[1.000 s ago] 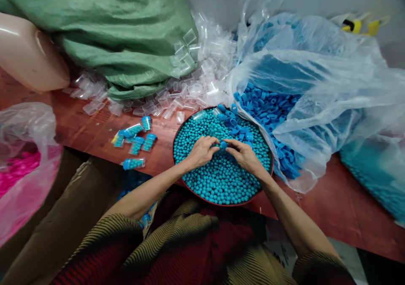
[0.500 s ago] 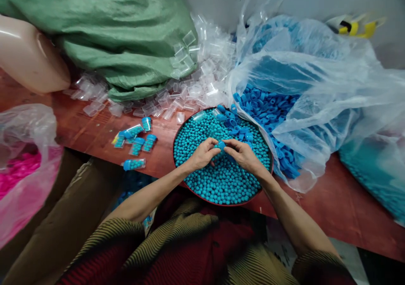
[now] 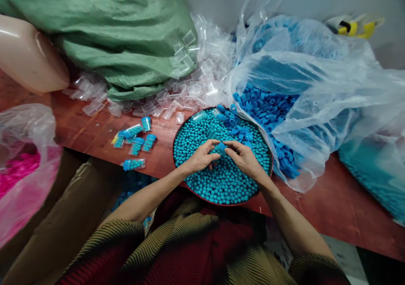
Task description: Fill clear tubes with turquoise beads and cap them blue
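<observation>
Over a round tray point(image 3: 173, 147) full of turquoise beads point(image 3: 221, 188), my two hands meet at a small blue cap point(image 3: 222, 146). My right hand point(image 3: 243, 157) pinches the cap between thumb and fingers. From the other side, my left hand point(image 3: 203, 156) has its curled index fingertip at the cap, with its thumb a little lower. Whether a clear container sits under the cap is hidden. More loose blue caps point(image 3: 234, 122) and a clear container point(image 3: 199, 115) lie on the beads at the tray's far side.
Several filled, blue-capped containers point(image 3: 136, 145) lie left of the tray on the red table point(image 3: 85, 137). Behind are clear empty containers point(image 3: 202, 86) and a green sack point(image 3: 126, 36). A plastic bag point(image 3: 303, 120) of blue caps touches the tray's right side. Pink pieces point(image 3: 19, 171) fill another bag.
My left thumb has moved down, slightly away from its index finger and the cap. The cap has shifted and turned a little between my hands; the surroundings stay the same.
</observation>
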Demonstrator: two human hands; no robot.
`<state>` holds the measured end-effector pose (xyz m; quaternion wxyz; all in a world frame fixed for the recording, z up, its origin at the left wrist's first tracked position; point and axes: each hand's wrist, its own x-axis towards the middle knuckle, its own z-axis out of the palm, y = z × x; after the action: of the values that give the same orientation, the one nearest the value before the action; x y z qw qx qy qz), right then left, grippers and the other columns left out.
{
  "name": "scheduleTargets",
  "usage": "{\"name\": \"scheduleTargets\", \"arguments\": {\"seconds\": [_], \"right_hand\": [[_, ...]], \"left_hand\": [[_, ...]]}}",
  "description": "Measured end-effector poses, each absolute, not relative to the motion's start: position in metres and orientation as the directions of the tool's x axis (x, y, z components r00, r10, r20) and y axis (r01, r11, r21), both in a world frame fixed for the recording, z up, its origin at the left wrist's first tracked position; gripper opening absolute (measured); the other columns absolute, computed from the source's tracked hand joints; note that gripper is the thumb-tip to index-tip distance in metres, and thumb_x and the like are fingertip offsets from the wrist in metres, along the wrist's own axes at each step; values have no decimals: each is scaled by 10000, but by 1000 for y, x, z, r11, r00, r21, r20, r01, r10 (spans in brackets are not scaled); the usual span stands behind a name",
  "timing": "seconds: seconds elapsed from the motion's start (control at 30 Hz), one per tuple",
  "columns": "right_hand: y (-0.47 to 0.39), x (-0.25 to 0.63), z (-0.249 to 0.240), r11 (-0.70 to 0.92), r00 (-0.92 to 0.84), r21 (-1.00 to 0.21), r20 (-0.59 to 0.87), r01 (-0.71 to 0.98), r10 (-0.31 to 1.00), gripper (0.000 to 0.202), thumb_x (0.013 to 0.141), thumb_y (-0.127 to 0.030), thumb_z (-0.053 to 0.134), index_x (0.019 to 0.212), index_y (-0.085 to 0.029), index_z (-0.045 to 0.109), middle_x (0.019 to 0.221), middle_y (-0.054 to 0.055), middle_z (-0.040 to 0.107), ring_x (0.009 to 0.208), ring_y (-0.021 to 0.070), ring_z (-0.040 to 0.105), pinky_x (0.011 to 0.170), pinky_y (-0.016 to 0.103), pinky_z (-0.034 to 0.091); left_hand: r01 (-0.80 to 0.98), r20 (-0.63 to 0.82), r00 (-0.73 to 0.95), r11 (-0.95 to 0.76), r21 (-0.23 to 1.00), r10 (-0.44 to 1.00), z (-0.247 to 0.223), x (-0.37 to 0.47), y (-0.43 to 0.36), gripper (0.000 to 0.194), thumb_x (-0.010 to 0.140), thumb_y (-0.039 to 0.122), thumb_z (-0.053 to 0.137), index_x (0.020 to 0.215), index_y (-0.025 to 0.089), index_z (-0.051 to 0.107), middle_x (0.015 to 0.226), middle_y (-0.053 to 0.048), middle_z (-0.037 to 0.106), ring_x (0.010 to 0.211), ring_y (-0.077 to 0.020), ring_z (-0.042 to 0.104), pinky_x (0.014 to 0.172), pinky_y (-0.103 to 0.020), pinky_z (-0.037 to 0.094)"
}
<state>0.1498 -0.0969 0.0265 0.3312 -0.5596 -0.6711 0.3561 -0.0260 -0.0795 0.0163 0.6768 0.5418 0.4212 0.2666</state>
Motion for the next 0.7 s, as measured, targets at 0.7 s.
{"name": "scheduleTargets", "arguments": {"seconds": [0.7], "right_hand": [[-115, 131, 13, 174, -40, -860, 176, 480, 984, 253, 851, -262, 513, 1016, -221, 701, 955, 58, 715, 868, 196, 648, 814, 338, 499]], "left_hand": [[47, -240, 370, 240, 970, 898, 20, -20, -90, 468, 783, 206, 513, 1247, 168, 463, 725, 37, 512, 467, -31, 421, 419, -151, 381]]}}
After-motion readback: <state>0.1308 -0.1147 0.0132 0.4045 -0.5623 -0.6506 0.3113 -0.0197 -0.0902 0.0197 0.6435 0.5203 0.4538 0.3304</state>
